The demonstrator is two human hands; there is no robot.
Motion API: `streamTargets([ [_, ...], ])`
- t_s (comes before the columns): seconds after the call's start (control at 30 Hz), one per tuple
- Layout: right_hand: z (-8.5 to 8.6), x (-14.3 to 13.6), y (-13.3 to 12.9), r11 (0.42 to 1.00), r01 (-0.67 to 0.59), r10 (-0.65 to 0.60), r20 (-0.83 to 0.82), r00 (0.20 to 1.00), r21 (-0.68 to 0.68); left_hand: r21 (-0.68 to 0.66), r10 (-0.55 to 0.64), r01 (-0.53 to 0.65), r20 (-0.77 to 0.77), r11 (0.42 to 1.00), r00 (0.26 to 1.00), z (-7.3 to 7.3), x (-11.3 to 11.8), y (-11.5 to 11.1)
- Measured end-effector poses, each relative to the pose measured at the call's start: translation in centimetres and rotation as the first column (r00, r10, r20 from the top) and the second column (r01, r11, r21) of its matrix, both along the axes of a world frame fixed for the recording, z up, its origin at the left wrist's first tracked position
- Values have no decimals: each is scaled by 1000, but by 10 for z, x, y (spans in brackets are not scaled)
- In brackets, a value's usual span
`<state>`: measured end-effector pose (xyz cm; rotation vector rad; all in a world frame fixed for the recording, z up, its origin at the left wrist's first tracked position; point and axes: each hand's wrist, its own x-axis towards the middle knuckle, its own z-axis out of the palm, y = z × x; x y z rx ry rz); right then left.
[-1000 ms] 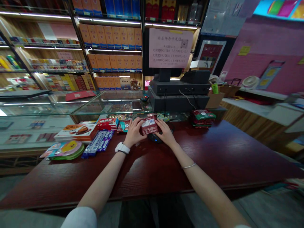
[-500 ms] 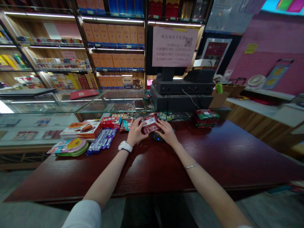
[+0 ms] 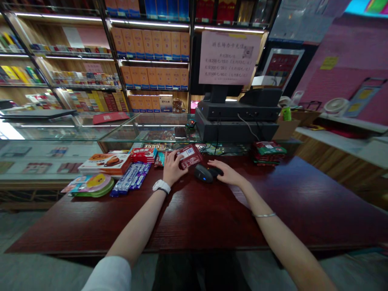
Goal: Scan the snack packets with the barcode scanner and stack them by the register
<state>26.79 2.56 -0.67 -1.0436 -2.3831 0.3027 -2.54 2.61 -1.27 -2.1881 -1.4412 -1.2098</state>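
My left hand (image 3: pixel 173 169) is closed on the left end of a dark red snack packet (image 3: pixel 192 155), tilted with its white barcode label facing up. Just right of it on the table lies a black handheld barcode scanner (image 3: pixel 203 173), a small blue light glowing on its rounded body. My right hand (image 3: pixel 228 173) hovers at the scanner's right end, its fingers stretched out over the dark handle part; whether they touch it I cannot tell. Left of my left hand are purple-wrapped bars (image 3: pixel 132 178) and a red box (image 3: pixel 143 154).
On the brown table (image 3: pixel 194 218) an orange-white box (image 3: pixel 106 163) and round-edged colourful packs (image 3: pixel 91 185) lie at left. A stack of red-green packets (image 3: pixel 269 152) sits at right. Behind stand a glass counter (image 3: pixel 151 121) and a monitor with a paper sign (image 3: pixel 228 58).
My right hand has let go of the packet and moved right to the scanner's far end. The packet stays in my left hand. The view has shifted slightly.
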Motion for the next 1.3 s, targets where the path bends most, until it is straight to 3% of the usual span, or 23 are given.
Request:
streamTargets([
  [0.13, -11, -6, -1, 994, 70, -54, 177, 983, -83, -24, -4, 4, -7, 1000, 1000, -3, 0, 4],
  [0.57, -9, -6, -3, 1000, 27, -29, 247, 969, 13, -18, 39, -39, -14, 999, 999, -7, -4, 5],
  [0.77, -6, -7, -6, 990, 119, -126, 86, 988, 74, -28, 55, -54, 4, 998, 998, -6, -7, 4],
  [1.0, 17, -2, -16, 961, 270, -250, -248, 936, 50, -45, 27, -27, 3, 999, 1000, -4, -4, 1],
  [1.13, 25, 5, -19, 947, 320, -305, -266, 914, 11, -36, -6, 4, -63, 999, 998, -2, -3, -1],
  [1.3, 25, 3, -20, 957, 291, -288, -218, 932, -20, -33, -40, 35, -158, 999, 987, -3, -1, -2],
])
